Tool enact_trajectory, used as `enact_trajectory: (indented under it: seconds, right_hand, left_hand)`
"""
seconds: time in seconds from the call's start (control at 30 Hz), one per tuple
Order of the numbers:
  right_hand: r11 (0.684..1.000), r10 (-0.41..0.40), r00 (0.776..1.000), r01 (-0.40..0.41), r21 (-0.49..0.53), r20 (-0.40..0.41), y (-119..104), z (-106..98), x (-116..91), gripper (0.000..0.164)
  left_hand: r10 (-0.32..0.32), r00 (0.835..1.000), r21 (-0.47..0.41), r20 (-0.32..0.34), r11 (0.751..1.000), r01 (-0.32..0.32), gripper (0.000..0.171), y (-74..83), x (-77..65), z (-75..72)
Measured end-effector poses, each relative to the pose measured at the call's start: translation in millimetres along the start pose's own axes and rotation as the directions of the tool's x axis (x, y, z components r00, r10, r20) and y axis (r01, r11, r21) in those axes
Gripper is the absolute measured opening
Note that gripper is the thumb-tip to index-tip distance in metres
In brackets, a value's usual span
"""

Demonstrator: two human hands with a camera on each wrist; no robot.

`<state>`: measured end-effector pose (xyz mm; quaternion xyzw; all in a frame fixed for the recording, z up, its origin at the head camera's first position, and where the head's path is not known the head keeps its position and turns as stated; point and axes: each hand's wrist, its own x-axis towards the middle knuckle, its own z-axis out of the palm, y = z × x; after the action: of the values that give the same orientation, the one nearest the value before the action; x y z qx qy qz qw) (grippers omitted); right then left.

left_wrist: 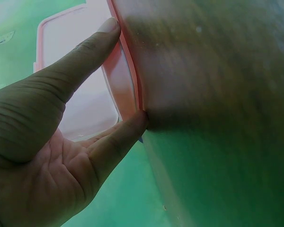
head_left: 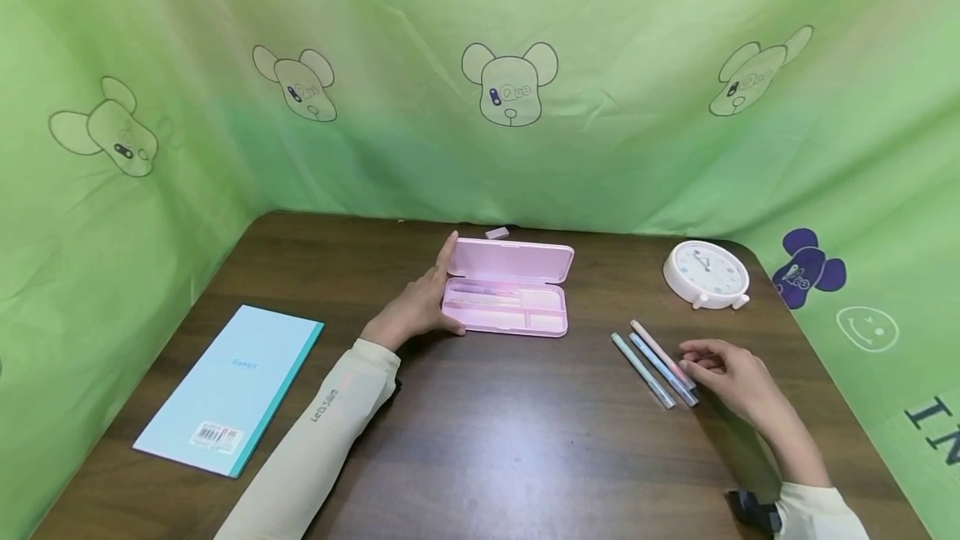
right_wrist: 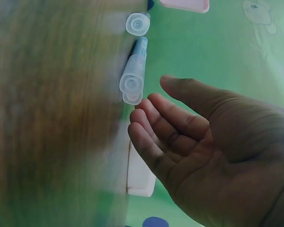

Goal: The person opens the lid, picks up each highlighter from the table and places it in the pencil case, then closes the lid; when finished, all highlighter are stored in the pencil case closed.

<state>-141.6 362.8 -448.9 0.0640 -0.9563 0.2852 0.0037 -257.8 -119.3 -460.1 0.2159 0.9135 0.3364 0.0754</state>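
Note:
A pink pencil case [head_left: 547, 322] lies with its lid raised; a few pens [head_left: 487, 290] are in its long back compartment. My left hand [head_left: 420, 302] holds the case at its left end, thumb at the front corner and fingers up by the lid. In the left wrist view the thumb [left_wrist: 85, 56] presses the case's edge. To the right, three capped pens lie side by side: a green pen [head_left: 642, 369], a blue pen [head_left: 663, 368] and a pink pen [head_left: 656, 347]. Beside the pink pen's near end hovers my right hand [head_left: 738, 377], fingers loosely bent, holding nothing.
A white round clock [head_left: 707, 273] stands at the table's back right. Behind the case lies a small pale pink block [head_left: 497, 233]. A light blue notebook [head_left: 232, 386] is on the left of the brown table [head_left: 465, 440]. Green cloth [head_left: 405, 165] hangs around the back and sides.

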Motion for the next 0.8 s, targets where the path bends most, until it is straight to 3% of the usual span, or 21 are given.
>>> enact_trajectory:
  seconds: [0.13,0.43,0.8]
  right_hand:
    - [1.0,0.024,0.999,-0.025,0.014,0.041,0.2,0.3,0.8,0.022]
    - [0.997,0.037,0.997,-0.042,0.064,0.067,0.1,1.3,-0.3,0.023]
    - [0.999,0.032,0.999,-0.032,-0.014,0.034,1.5,3.4,0.5,0.01]
  left_hand:
    - [-0.028,0.999,-0.007,0.023,1.0,0.028,0.156,14.3,-7.5,-6.4]
    - [-0.049,0.998,0.018,0.028,0.999,0.049,0.155,16.3,-6.5,-6.6]
    - [-0.052,0.998,0.012,0.029,0.999,0.052,0.154,15.8,-6.7,-7.3]
